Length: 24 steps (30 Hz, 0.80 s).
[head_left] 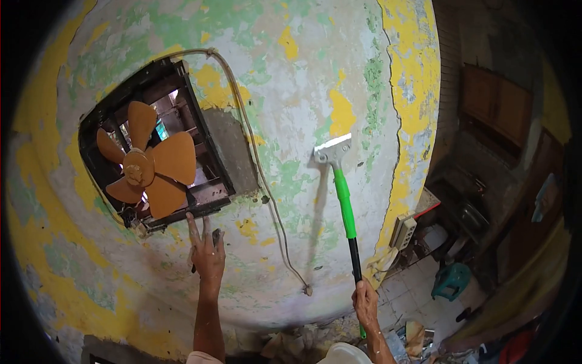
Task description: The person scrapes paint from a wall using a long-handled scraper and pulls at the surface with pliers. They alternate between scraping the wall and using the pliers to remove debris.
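Note:
A long-handled scraper (345, 203), with a metal head, green grip and black shaft, is held in my right hand (365, 301), fingers wrapped round the lower shaft. Its blade lies at the lower edge of a yellow paint patch (341, 112) on the peeling wall (291, 182). My left hand (208, 258) is raised just below the frame of an exhaust fan (139, 167) with orange blades, two fingers stretched up to its lower edge. A small dark tool (216, 235) sticks out between the fingers of that hand; its kind cannot be made out.
A cable (245, 118) runs from the fan frame down the wall. A socket block (403, 233) sits at the wall's right edge. Beyond are a teal stool (450, 281), a wooden cabinet (494, 109) and a tiled floor (418, 285). Debris (415, 337) lies at the lower right.

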### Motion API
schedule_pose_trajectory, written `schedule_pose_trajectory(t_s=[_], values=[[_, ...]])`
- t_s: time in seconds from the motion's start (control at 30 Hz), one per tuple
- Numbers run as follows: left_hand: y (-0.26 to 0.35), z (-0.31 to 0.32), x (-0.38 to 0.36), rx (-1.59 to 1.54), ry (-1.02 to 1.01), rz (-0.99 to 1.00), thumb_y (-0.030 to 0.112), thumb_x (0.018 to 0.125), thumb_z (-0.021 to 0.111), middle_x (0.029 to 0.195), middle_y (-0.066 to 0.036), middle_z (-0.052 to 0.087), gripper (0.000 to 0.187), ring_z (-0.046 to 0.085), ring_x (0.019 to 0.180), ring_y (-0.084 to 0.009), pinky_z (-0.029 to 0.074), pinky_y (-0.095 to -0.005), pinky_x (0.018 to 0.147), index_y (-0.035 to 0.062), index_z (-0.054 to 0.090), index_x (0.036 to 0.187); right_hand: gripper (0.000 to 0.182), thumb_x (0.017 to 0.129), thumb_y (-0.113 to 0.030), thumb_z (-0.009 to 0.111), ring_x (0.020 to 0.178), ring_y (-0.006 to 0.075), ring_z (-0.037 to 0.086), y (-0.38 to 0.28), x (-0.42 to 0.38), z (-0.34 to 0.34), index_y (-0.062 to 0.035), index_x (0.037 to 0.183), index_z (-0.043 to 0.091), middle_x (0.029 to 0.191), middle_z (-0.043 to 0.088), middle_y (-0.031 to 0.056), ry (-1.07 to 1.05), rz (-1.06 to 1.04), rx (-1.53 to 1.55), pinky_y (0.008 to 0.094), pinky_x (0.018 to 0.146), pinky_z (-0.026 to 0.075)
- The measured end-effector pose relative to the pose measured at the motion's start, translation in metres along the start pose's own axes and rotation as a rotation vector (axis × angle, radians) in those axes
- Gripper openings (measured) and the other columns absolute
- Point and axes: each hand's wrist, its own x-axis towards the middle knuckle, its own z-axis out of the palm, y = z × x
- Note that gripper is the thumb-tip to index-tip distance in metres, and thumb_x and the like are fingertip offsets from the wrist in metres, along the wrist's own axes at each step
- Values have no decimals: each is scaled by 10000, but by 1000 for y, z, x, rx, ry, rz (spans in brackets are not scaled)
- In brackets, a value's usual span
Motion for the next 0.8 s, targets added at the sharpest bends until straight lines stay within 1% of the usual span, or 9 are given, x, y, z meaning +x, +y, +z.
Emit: schedule_pose_trajectory(t_s=[0.03, 0.13, 0.2, 0.27, 0.4, 0.43, 0.47, 0.53, 0.8], values=[[-1, -1, 0, -3, 2, 11, 166, 956, 790, 1748, -206, 254, 717, 762, 985, -365, 617, -387, 662, 177, 490, 1607, 552, 1119, -570, 473, 534, 74, 423, 18, -1, -3, -60, 990, 642, 622, 436, -46, 17, 3, -15, 282, 484, 343], [-2, 2, 3, -27, 8, -23, 163, 966, 780, 1753, -180, 258, 716, 757, 990, -360, 615, -383, 672, 201, 480, 1615, 490, 1136, -475, 497, 602, 74, 414, 3, 21, -8, -17, 1100, 667, 685, 447, -47, 4, -75, -96, 285, 539, 350], [1, -14, 0, -84, -217, -153, 168, 958, 769, 1736, -241, 256, 676, 507, 1455, -431, 594, -452, 930, 130, 509, 1581, 465, 1142, -454, 485, 601, 90, 419, -31, 35, -10, -46, 946, 591, 675, 453, -28, 7, -143, -145, 295, 544, 356], [10, -27, 8, -98, -326, -270, 158, 947, 778, 1736, -239, 256, 687, 492, 1463, -441, 591, -452, 950, 108, 506, 1576, 459, 1148, -437, 467, 604, 97, 419, -41, 41, -6, -54, 934, 600, 661, 451, -19, -70, -135, -148, 303, 550, 361], [-5, -15, 10, -14, -132, -63, 140, 947, 772, 1727, -236, 283, 640, 571, 1396, -424, 601, -441, 944, 90, 545, 1544, 565, 1147, -504, 435, 495, 85, 400, -24, 18, 16, -64, 839, 611, 585, 422, -27, -61, -111, -32, 300, 494, 352], [-8, -13, 9, 9, -118, -25, 147, 943, 775, 1729, -239, 275, 656, 629, 1318, -404, 619, -428, 861, 100, 535, 1552, 588, 1144, -526, 433, 470, 68, 372, -36, 24, 21, -23, 1028, 715, 578, 414, -42, -43, -157, -40, 286, 474, 346], [-8, -17, 1, 32, -128, 8, 155, 939, 779, 1731, -241, 266, 673, 686, 1239, -385, 637, -414, 779, 110, 524, 1561, 588, 1144, -526, 433, 470, 68, 372, -50, 35, 20, -23, 1028, 715, 578, 414, -42, -49, -147, -47, 286, 474, 346], [3, -26, 2, -24, -170, -50, 151, 945, 771, 1731, -239, 269, 647, 657, 1290, -399, 638, -422, 808, 101, 540, 1547, 584, 1146, -493, 457, 556, 52, 407, -73, 62, 23, 24, 1340, 647, 660, 469, -41, -106, -152, 22, 269, 504, 350], [2, -38, 8, -42, -277, -118, 71, 924, 759, 1735, -211, 279, 707, 635, 1314, -416, 641, -416, 839, 129, 502, 1580, 494, 1152, -361, 489, 634, 94, 482, -41, 33, -10, 33, 1442, 565, 742, 533, 3, 95, -255, -119, 305, 587, 423]])
